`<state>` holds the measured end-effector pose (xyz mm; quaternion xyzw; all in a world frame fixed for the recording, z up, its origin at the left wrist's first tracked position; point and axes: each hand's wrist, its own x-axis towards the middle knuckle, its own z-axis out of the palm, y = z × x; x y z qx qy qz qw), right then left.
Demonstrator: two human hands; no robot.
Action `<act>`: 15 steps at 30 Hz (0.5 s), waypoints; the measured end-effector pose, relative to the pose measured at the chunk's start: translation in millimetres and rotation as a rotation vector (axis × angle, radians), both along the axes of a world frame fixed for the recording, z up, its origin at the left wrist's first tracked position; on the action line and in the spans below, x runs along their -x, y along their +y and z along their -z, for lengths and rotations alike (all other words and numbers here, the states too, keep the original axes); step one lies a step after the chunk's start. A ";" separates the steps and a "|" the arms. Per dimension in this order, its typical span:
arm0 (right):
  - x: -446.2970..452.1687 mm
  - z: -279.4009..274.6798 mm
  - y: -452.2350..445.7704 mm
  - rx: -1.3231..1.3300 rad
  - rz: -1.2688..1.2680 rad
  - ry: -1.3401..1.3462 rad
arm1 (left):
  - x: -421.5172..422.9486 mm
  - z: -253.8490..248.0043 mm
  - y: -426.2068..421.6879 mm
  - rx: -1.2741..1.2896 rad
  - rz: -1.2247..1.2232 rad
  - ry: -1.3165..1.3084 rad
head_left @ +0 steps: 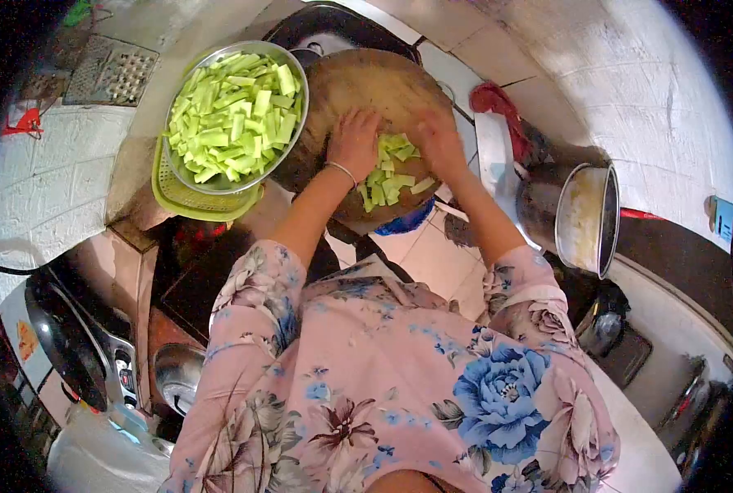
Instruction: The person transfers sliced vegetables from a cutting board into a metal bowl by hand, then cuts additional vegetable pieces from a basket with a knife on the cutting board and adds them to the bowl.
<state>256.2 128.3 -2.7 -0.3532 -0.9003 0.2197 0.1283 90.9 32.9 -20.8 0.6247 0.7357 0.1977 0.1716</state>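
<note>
Green vegetable pieces point(392, 182) on chopping board point(374, 78) best corralled palms-low; left grip point(355, 145) flattish, nothing visibly held; right grip point(442, 148) blurred, can't tell.

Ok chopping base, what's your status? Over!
Left fingers and right fingers over round board, flanking cut green pieces. Pieces lie loose. Nothing visibly in the way.

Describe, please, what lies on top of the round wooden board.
Cut green pieces lie on the board, beside the left hand and right hand; whatever the hands cover cannot be seen.
</note>
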 end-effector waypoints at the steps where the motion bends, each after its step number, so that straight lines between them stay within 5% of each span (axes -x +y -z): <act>1: -4.3 3.5 10.3 -0.027 0.210 0.031 | -0.6 -3.7 3.2 0.059 0.013 -0.018; 4: -13.6 12.7 16.8 0.019 0.337 -0.273 | -9.1 -4.4 15.1 0.086 -0.055 0.030; 7: -5.6 16.9 -28.2 -0.205 0.280 -0.080 | -10.9 2.3 15.6 -0.055 0.017 0.093; 15: -13.8 3.4 -28.4 0.001 0.418 -0.054 | 2.3 -17.4 -15.9 0.031 0.184 -0.070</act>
